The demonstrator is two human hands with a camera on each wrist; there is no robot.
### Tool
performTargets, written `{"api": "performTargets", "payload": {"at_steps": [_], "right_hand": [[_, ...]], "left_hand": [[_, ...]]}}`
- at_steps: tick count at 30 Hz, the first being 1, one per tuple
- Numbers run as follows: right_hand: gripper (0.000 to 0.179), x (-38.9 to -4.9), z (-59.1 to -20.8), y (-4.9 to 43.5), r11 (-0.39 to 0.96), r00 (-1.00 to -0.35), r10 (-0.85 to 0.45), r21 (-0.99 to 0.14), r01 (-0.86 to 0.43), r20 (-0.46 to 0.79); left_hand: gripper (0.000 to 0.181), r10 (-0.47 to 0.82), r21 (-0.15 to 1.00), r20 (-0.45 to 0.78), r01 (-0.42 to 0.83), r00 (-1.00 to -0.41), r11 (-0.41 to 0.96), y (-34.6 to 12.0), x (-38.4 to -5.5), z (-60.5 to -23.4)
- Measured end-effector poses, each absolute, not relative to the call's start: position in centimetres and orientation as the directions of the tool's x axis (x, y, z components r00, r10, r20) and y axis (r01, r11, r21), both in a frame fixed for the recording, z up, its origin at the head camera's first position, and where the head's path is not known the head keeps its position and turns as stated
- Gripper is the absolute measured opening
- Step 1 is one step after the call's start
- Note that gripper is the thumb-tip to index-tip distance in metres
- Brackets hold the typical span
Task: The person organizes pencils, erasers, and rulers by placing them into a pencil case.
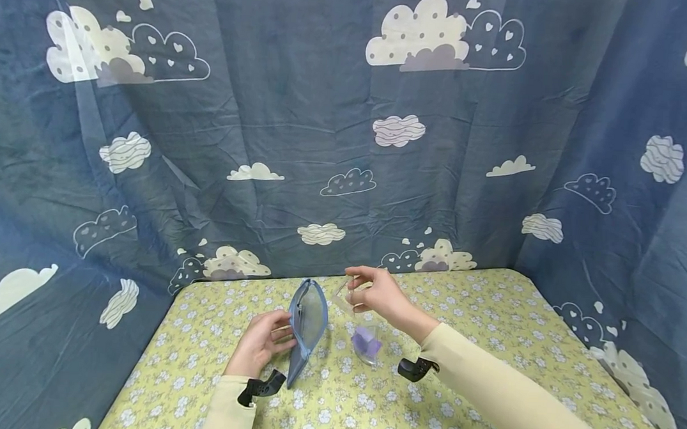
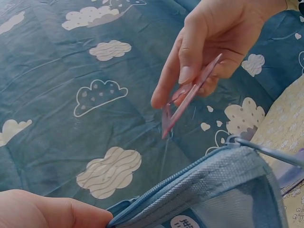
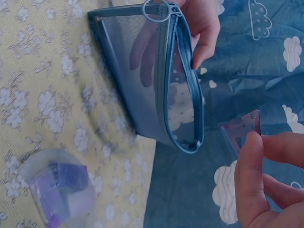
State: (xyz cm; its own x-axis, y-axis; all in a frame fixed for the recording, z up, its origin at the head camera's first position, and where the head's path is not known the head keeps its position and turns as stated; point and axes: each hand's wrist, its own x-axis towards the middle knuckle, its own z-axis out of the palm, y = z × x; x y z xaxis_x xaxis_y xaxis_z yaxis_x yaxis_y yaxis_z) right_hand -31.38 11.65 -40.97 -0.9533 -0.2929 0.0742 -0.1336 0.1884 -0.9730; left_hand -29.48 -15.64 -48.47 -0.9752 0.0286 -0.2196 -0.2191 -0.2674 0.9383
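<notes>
My left hand grips a blue mesh zipper pouch by its side and holds it upright. The pouch's zipped mouth gapes; in the right wrist view, fingers show through its mesh. To the right of the pouch, my right hand pinches a small, clear pinkish set square between thumb and fingers. The set square is outside the pouch, apart from its mouth. Below the right hand, a clear rounded piece with purple blocks lies on the table; its exact kind is hard to tell.
A yellow flowered cloth covers the table. Blue curtains with cloud prints hang behind it and at both sides. Black wrist straps sit over the cream sleeves.
</notes>
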Motion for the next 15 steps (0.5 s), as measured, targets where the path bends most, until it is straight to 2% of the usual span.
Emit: {"api": "performTargets", "payload": {"at_steps": [9, 15], "right_hand": [[0.059, -31.6, -40.6, 10.0, 0.19, -0.943, -0.325, -0.971, -0.143, 0.075], [0.06, -32.3, -41.7, 9.0, 0.21, -0.942, -0.326, -0.965, -0.157, 0.083]], "left_hand": [[0.011, 0.02, 0.936, -0.226, -0.223, -0.974, -0.272, -15.7, -29.7, -48.4], [0.011, 0.008, 0.938, -0.225, -0.219, -0.974, -0.268, -15.5, -29.6, -48.2]]}}
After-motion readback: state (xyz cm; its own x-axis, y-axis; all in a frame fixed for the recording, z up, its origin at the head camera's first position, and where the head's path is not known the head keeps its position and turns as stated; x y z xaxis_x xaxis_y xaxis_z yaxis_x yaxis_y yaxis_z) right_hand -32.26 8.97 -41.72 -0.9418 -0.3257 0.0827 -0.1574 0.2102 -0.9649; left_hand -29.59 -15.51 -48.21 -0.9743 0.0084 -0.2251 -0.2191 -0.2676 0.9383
